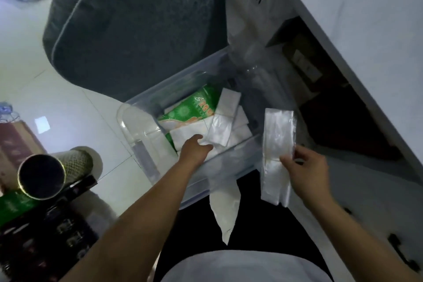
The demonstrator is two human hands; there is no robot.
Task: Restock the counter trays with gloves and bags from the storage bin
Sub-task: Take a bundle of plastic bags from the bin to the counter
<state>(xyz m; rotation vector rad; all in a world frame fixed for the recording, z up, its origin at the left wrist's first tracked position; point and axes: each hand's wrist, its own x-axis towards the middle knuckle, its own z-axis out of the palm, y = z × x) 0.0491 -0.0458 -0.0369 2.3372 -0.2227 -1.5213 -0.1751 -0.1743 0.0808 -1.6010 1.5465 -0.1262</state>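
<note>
A: What takes up the most room?

B: A dark grey cushion [137,23] at about eleven o'clock, lying on the pale tiled floor [29,71]. From one o'clock down to four runs a white cabinet [366,18], with a dark opening beneath its edge.

A: And the storage bin?

B: The clear plastic bin [146,151] sits near the middle of the view, between cushion and cabinet. Inside, a green printed packet [194,107] lies toward its eleven o'clock corner, with flat white packets [229,103] stacked beside and under it.

A: The hands?

B: The left hand [194,149] is down inside the bin, fingers curled onto a clear packet [219,130] that tilts up toward twelve o'clock — it grips the near end. The right hand [304,171] is at four o'clock, outside the bin's near wall, pinching a long clear packet of bags [278,139] between thumb and fingers; the packet stands roughly upright.

A: Anything smaller?

B: At eight o'clock, a shiny metal tube [41,176] with a mesh-covered roll [75,158] just behind it — and a white plastic strip [225,208] hanging at six o'clock below the bin.
</note>
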